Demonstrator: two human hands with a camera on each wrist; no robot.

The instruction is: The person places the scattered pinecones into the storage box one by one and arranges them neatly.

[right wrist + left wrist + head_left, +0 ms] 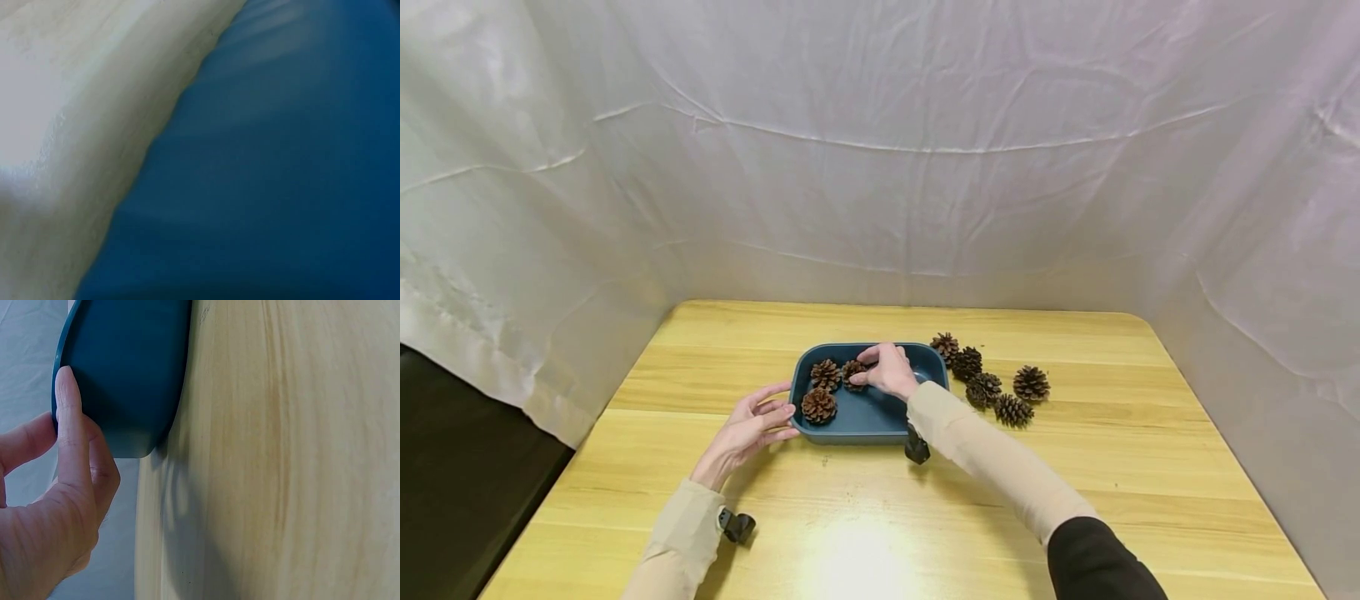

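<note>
A dark blue rectangular tray (pixel 871 415) sits on the table, with two brown pine cones (pixel 818 406) resting in its left end. Inside it, my right hand (pixel 887 371) pinches a third pine cone (pixel 852 376) between thumb and fingers, just right of those two. At the tray's left end my left hand (pixel 754 432) holds the rim, its thumb and fingers spread around the corner. Closer up in the left wrist view, fingertips of the left hand (pixel 69 487) touch the tray wall (pixel 131 375). Only the blurred blue tray side (pixel 262 162) fills the right wrist view; that hand is hidden there.
Several loose pine cones (pixel 983 389) lie in a cluster on the wooden table (pixel 1150 467), to the right of the tray. Pale cloth curtain (pixel 880 208) hangs behind and beside the table. A small black device (pixel 737 527) is strapped at the left wrist.
</note>
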